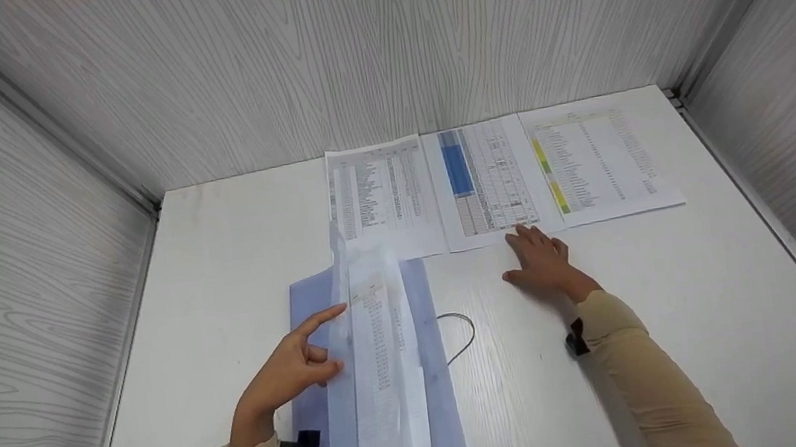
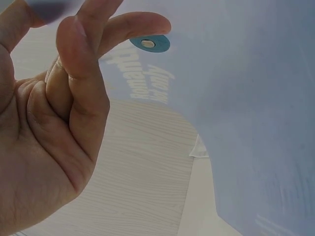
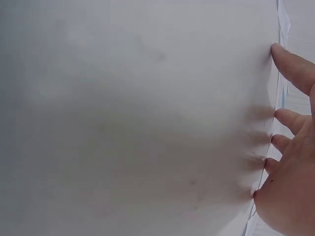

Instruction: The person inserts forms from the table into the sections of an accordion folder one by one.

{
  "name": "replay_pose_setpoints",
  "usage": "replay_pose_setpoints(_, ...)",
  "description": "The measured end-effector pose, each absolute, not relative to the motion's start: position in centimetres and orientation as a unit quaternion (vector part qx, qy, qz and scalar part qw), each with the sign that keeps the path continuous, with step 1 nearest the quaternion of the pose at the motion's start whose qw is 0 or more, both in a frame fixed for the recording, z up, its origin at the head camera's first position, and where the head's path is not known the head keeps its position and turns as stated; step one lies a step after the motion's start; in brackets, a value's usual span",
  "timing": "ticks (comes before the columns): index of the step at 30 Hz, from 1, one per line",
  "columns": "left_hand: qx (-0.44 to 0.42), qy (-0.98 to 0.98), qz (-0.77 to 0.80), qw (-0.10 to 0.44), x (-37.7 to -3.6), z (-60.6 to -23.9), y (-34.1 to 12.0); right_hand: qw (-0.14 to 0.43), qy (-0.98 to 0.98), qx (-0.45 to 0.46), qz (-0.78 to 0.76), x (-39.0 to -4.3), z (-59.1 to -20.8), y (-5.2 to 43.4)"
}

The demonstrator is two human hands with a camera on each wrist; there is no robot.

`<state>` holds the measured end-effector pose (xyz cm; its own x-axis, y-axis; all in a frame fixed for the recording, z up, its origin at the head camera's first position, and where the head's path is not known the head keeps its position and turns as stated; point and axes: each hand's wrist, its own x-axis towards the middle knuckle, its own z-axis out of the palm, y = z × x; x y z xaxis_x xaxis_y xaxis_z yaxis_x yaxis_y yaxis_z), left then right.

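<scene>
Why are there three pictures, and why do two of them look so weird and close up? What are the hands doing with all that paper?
There is no machine here, just a person wearing three small cameras. The big picture comes from a camera on the head, looking down at a white table. The other two come from cameras strapped to the wrists, so they sit very near the hands and look blurry.

At the back of the table lie three printed sheets in a row: a plain one, one with a blue stripe and one with yellow-green marks.

The right hand lies flat with straight fingers, its tips at the edge of the blue-striped sheet.

The left hand holds up the flap of a pale blue folder with papers inside. In the left wrist picture you see the folder's round button. A thin black cord lies beside it.
</scene>
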<state>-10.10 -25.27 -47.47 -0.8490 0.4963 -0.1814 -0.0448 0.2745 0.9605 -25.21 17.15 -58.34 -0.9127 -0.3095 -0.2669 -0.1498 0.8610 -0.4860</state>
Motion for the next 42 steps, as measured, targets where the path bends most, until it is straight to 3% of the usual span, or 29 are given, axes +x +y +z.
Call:
replay_pose_setpoints(30, 0.153, 0.767, 0.581, 0.227, -10.1, -47.4, -25.4, 0.161, 0.966, -0.138, -0.146, -18.5, -57.3, 17.5)
replay_pose_setpoints(36, 0.148, 0.774, 0.575, 0.223, -10.0, -47.3, -25.5, 0.163, 0.965, -0.142, -0.149, -18.4, -57.2, 17.4)
replay_pose_setpoints(42, 0.149, 0.772, 0.575, 0.225, -9.9, -47.2, -25.5, 0.13, 0.956, -0.107, -0.242, -19.8, -56.1, 19.2)
